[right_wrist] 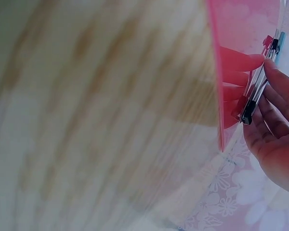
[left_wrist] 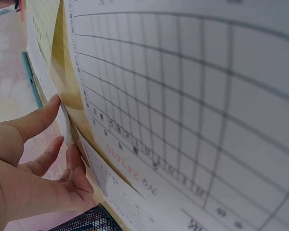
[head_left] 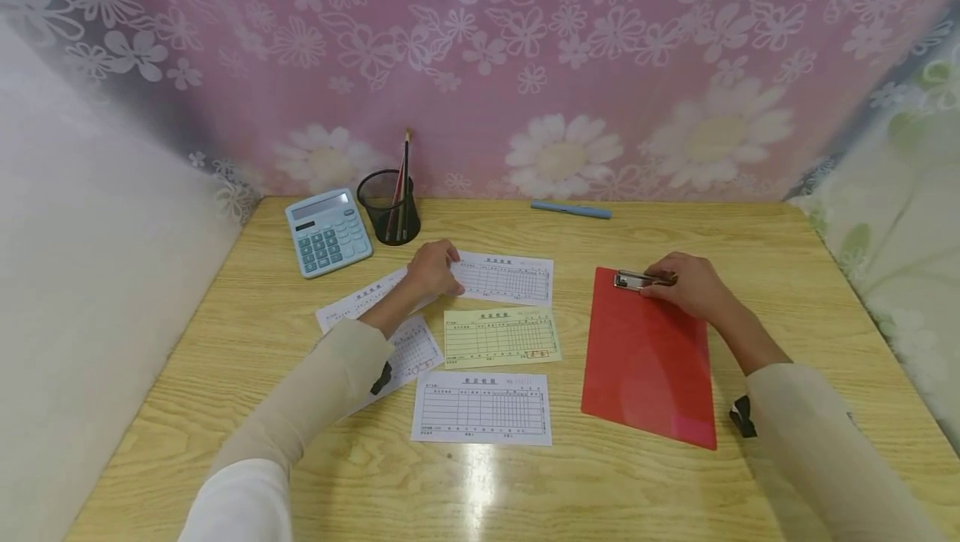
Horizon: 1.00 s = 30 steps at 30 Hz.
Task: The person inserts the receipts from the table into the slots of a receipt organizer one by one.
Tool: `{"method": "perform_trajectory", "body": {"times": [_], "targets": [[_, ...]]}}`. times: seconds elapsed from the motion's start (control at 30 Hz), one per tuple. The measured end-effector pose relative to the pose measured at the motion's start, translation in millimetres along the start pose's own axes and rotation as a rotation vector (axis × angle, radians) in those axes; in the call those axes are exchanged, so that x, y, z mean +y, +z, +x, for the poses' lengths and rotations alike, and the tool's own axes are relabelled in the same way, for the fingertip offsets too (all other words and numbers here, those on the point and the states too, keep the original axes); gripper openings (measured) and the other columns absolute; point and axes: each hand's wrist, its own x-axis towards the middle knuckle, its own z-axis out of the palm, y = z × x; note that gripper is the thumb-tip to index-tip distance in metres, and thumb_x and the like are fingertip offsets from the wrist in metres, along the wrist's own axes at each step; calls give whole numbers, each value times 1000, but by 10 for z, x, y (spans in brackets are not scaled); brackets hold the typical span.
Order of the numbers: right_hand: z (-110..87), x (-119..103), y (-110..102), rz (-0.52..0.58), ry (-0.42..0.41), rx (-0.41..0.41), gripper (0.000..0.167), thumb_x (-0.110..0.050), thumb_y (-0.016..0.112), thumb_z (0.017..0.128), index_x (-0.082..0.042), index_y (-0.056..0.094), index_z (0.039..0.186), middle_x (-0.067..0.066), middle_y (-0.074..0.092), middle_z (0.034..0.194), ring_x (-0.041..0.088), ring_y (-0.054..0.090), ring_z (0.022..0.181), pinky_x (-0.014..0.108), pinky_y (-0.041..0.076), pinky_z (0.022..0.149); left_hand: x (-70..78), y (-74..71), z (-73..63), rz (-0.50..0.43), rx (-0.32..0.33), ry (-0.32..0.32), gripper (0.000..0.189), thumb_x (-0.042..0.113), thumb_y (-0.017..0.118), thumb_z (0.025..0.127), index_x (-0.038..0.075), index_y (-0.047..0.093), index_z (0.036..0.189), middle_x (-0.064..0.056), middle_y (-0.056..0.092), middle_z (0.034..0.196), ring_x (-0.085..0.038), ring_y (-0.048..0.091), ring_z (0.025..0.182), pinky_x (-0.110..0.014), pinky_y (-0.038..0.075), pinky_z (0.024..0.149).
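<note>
In the head view my left hand (head_left: 435,268) is at the left edge of a white printed form (head_left: 510,277) at the back of the paper group. The left wrist view shows its thumb and bent fingers (left_wrist: 48,154) spread along that edge. My right hand (head_left: 692,285) grips the metal clip (head_left: 632,279) at the top of a red clipboard (head_left: 647,363). Seen from the right wrist, the thumb and fingertips meet at the clip (right_wrist: 255,86). Below the back form lie a yellow form (head_left: 501,338) and another white form (head_left: 482,410).
More white forms (head_left: 411,352) lie partly under the left forearm. A blue calculator (head_left: 328,232) and a black mesh pen cup (head_left: 397,217) stand at the back left. A blue pen (head_left: 572,209) lies near the flowered curtain (head_left: 450,83) behind the wooden table (head_left: 495,500).
</note>
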Motion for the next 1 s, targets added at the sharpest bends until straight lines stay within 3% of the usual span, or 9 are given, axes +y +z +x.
{"method": "perform_trajectory", "body": {"times": [0.17, 0.57, 0.87, 1.0], "targets": [[-4, -4, -10, 11, 11, -9, 38, -26, 68, 87, 1, 65, 113, 23, 58, 115, 38, 59, 99, 52, 46, 85, 22, -17, 20, -15, -19, -22, 47, 11, 85, 68, 8, 59, 107, -9, 58, 105, -23, 52, 92, -34, 44, 81], [9, 0, -7, 8, 5, 0, 36, -25, 69, 86, 1, 67, 111, 23, 59, 112, 38, 60, 97, 52, 47, 84, 63, -5, 21, 8, 16, -29, 40, 5, 82, 70, 6, 56, 100, -8, 58, 91, -21, 47, 82, -29, 40, 72], [21, -5, -7, 13, 23, -29, 38, -26, 68, 87, 1, 65, 113, 24, 58, 115, 39, 59, 100, 53, 47, 85, -5, -3, 3, -59, 9, 39, 25, 6, 79, 73, 9, 64, 93, -4, 51, 80, -19, 45, 73, -29, 39, 67], [18, -6, -12, 9, 28, -37, 40, -28, 68, 87, 1, 65, 114, 25, 58, 116, 39, 59, 100, 52, 47, 85, -43, -15, -11, -86, -6, 95, 13, 8, 69, 84, 6, 67, 97, -4, 51, 78, -18, 43, 68, -28, 38, 63]]}}
